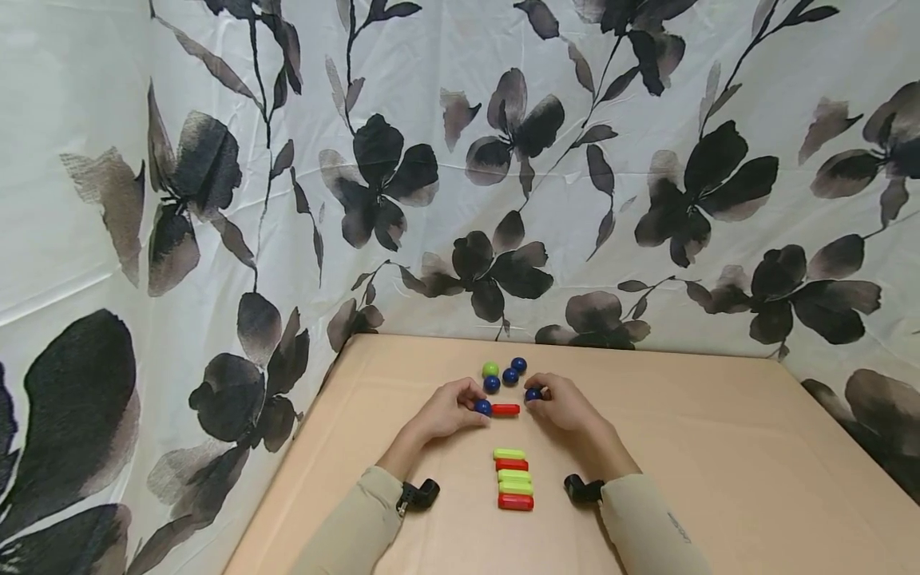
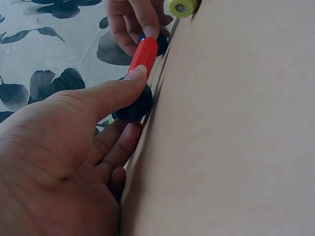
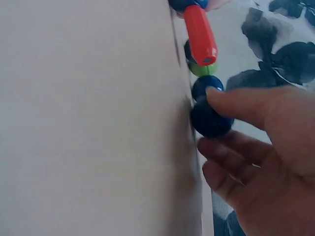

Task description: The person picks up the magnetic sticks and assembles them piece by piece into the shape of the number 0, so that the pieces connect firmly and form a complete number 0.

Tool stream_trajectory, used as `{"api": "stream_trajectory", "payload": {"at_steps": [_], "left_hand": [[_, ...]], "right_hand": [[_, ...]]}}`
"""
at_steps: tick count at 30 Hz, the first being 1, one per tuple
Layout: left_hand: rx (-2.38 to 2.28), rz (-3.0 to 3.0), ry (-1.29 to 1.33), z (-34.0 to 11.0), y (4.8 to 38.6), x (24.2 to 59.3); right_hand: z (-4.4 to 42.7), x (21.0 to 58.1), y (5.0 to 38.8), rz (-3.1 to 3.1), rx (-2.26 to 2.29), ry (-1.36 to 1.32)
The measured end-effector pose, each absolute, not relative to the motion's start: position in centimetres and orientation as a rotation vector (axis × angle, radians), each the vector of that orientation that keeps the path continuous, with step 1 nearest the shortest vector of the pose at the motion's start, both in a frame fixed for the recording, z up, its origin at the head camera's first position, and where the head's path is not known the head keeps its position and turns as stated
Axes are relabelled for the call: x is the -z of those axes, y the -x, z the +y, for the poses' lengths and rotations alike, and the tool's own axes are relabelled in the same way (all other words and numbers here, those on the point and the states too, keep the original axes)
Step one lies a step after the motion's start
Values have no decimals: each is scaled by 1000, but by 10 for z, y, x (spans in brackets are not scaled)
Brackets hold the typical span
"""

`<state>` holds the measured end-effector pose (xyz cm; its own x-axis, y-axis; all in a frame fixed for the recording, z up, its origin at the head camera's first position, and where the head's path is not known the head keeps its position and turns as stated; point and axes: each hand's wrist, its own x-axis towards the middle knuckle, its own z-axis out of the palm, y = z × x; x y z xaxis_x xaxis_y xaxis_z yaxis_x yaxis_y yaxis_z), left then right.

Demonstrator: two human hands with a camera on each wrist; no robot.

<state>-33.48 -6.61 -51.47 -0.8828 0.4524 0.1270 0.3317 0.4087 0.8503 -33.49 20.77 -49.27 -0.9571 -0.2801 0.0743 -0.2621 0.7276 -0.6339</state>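
Note:
My left hand (image 1: 449, 409) pinches a dark blue ball (image 1: 482, 407) between thumb and fingers. A red ribbed rod (image 1: 506, 410) sticks out from that ball toward the right hand; in the left wrist view the thumb lies at the joint of ball and rod (image 2: 143, 55). My right hand (image 1: 564, 403) pinches another blue ball (image 1: 533, 394), a small gap away from the rod's free end. The right wrist view shows this ball (image 3: 211, 118) in the fingers and the rod's end (image 3: 202, 39) apart from it.
Beyond the hands lie several loose balls, a green ball (image 1: 490, 369) and blue balls (image 1: 510, 376). Nearer, between the forearms, red rods (image 1: 515, 502) and yellow-green rods (image 1: 514, 476) lie in a column on the tan table (image 1: 719, 479). A floral cloth (image 1: 575, 200) hangs behind.

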Motion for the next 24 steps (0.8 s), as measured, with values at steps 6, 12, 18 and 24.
{"api": "stream_trajectory", "payload": {"at_steps": [6, 12, 18, 24], "left_hand": [[-1496, 2535, -717, -69, 336, 513], [-1488, 2534, -708, -69, 335, 515], [-1510, 2538, -710, -65, 335, 515], [-1526, 2529, -732, -59, 334, 515]], "right_hand": [[213, 492, 332, 2729, 1161, 533], [216, 495, 329, 2652, 1211, 591], [218, 496, 329, 2620, 1263, 572], [219, 497, 330, 2593, 1295, 558]]}}
